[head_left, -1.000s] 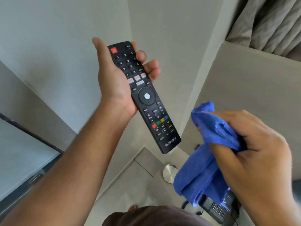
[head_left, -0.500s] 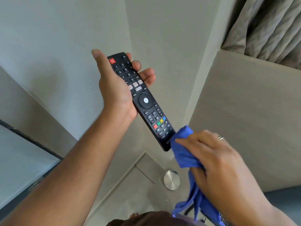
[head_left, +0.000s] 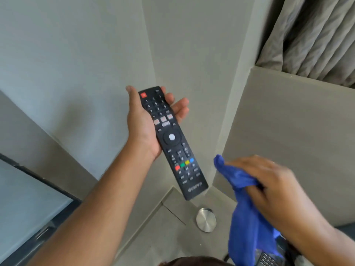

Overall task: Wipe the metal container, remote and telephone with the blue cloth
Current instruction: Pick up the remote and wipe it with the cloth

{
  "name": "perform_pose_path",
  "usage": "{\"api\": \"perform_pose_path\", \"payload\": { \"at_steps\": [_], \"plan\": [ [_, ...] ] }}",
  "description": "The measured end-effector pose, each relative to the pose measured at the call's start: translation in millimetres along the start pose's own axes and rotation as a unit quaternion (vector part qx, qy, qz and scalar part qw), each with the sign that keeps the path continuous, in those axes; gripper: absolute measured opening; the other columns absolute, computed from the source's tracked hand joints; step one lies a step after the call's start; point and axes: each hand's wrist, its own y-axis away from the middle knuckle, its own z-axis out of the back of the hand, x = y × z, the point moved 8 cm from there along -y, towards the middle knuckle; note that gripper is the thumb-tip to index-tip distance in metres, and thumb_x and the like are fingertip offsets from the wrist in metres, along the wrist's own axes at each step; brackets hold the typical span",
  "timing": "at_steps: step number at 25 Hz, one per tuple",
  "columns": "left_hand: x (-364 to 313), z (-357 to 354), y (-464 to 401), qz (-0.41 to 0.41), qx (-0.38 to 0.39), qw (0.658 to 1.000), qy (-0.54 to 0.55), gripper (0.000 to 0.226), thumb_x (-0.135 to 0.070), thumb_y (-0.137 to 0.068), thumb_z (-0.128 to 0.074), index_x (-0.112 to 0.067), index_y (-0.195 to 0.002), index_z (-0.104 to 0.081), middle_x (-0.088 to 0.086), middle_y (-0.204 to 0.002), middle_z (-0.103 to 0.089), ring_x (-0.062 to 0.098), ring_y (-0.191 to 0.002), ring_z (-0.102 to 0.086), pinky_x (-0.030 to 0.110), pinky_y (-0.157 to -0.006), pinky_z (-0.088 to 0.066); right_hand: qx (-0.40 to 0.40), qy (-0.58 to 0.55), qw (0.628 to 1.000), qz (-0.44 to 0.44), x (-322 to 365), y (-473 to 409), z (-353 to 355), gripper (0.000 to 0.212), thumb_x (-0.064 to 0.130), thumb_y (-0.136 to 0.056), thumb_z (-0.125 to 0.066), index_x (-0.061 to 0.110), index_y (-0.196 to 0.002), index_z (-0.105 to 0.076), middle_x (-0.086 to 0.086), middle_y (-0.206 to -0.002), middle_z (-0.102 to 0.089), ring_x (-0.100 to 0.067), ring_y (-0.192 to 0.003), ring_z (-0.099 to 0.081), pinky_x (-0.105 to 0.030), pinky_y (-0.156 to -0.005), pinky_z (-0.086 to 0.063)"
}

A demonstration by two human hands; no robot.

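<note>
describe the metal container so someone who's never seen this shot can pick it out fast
Start at the black remote held up in the left hand at mid-frame, and follow it down past its lower end to the grey surface below. The metal container sits there, left of the hanging blue cloth. It is the only round, brushed-silver thing in view.

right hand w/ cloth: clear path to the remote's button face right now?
Probably yes. The right hand holds the blue cloth just beside the lower end of the remote, with open air between. The left hand grips only the upper half, leaving the lower buttons exposed.
</note>
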Motion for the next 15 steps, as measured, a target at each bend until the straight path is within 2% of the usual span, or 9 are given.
{"api": "perform_pose_path", "payload": {
  "at_steps": [1, 3, 5, 7, 9, 10, 12, 14, 15],
  "plan": [
    [10.7, -3.9, 4.4, 0.020, 0.033, 0.999, -0.009, 0.070, -0.071, -0.094, -0.025, -0.011, -0.089, -0.061, 0.009, -0.075, -0.072, 0.034, -0.085, -0.073, 0.040, -0.077, -0.061, -0.040, -0.028, 0.999, -0.003, 5.1, -7.6, 15.8, 0.045, -0.001, -0.070, -0.052, 0.027, -0.102, -0.068, 0.023, -0.093, -0.064, 0.000, -0.086, -0.061, -0.011, -0.075, -0.043],
    [33.9, -17.3, 17.5, 0.054, 0.092, 0.994, -0.038, 0.073, -0.072, -0.093, -0.023, -0.012, -0.093, -0.064, 0.011, -0.091, -0.077, 0.031, -0.096, -0.072, 0.040, -0.083, -0.060, -0.135, -0.040, 0.990, 0.031, 29.4, -28.8, 43.6, 0.039, -0.001, -0.073, -0.051, 0.022, -0.100, -0.067, 0.023, -0.087, -0.064, 0.004, -0.079, -0.059, -0.005, -0.068, -0.039],
    [51.4, -31.7, 28.3, 0.071, 0.123, 0.989, -0.035, 0.076, -0.071, -0.094, -0.023, -0.012, -0.100, -0.071, 0.011, -0.102, -0.076, 0.026, -0.100, -0.071, 0.037, -0.083, -0.059, -0.174, -0.012, 0.982, 0.070, 61.8, -55.6, 48.7, 0.033, -0.002, -0.072, -0.049, 0.010, -0.098, -0.067, 0.003, -0.086, -0.070, -0.010, -0.080, -0.061, -0.017, -0.069, -0.044],
    [51.7, -44.9, 32.9, 0.057, 0.154, 0.986, -0.003, 0.074, -0.068, -0.095, -0.025, -0.012, -0.109, -0.072, 0.014, -0.114, -0.072, 0.026, -0.110, -0.067, 0.040, -0.098, -0.053, -0.118, 0.042, 0.989, 0.077, 85.1, -79.9, 28.1, 0.030, 0.007, -0.081, -0.041, 0.003, -0.101, -0.063, -0.009, -0.099, -0.067, -0.023, -0.091, -0.059, -0.032, -0.078, -0.046],
    [42.6, -45.8, 27.5, 0.049, 0.154, 0.987, 0.003, 0.081, -0.071, -0.094, -0.022, -0.010, -0.114, -0.071, 0.016, -0.127, -0.067, 0.026, -0.121, -0.061, 0.042, -0.108, -0.045, -0.027, 0.061, 0.994, 0.092, 89.6, -86.2, -0.9, 0.029, 0.007, -0.085, -0.036, 0.001, -0.100, -0.060, -0.010, -0.103, -0.061, -0.025, -0.097, -0.054, -0.036, -0.084, -0.041],
    [38.8, -42.7, 22.7, 0.053, 0.144, 0.988, -0.002, 0.085, -0.074, -0.092, -0.019, -0.010, -0.113, -0.072, 0.014, -0.125, -0.069, 0.024, -0.121, -0.062, 0.041, -0.104, -0.049, 0.008, 0.050, 0.994, 0.099, 86.1, -80.8, -11.6, 0.027, 0.001, -0.084, -0.040, -0.001, -0.102, -0.060, -0.013, -0.106, -0.061, -0.027, -0.101, -0.053, -0.037, -0.086, -0.039],
    [32.9, -30.9, 8.7, 0.060, 0.104, 0.992, 0.026, 0.082, -0.076, -0.091, -0.021, -0.010, -0.109, -0.066, 0.012, -0.110, -0.076, 0.027, -0.110, -0.069, 0.042, -0.085, -0.060, 0.068, 0.031, 0.992, 0.098, 74.2, -60.1, -26.4, 0.030, -0.003, -0.080, -0.046, -0.004, -0.107, -0.061, -0.019, -0.112, -0.061, -0.032, -0.109, -0.053, -0.041, -0.090, -0.042],
    [32.4, -11.6, -5.1, 0.059, 0.035, 0.996, 0.065, 0.072, -0.073, -0.093, -0.028, -0.007, -0.101, -0.057, 0.014, -0.096, -0.077, 0.036, -0.095, -0.074, 0.045, -0.071, -0.063, 0.107, 0.023, 0.991, 0.076, 59.5, -34.1, -33.4, 0.040, -0.001, -0.079, -0.049, 0.001, -0.118, -0.058, -0.016, -0.126, -0.058, -0.032, -0.119, -0.052, -0.045, -0.093, -0.047],
    [37.1, -1.3, -9.9, 0.070, 0.007, 0.995, 0.073, 0.070, -0.071, -0.093, -0.030, -0.006, -0.098, -0.056, 0.014, -0.090, -0.077, 0.038, -0.090, -0.074, 0.046, -0.069, -0.063, 0.129, 0.018, 0.989, 0.071, 55.2, -21.9, -35.4, 0.042, -0.002, -0.078, -0.051, 0.005, -0.119, -0.059, -0.012, -0.127, -0.058, -0.030, -0.118, -0.053, -0.047, -0.089, -0.050]
  ]
}}
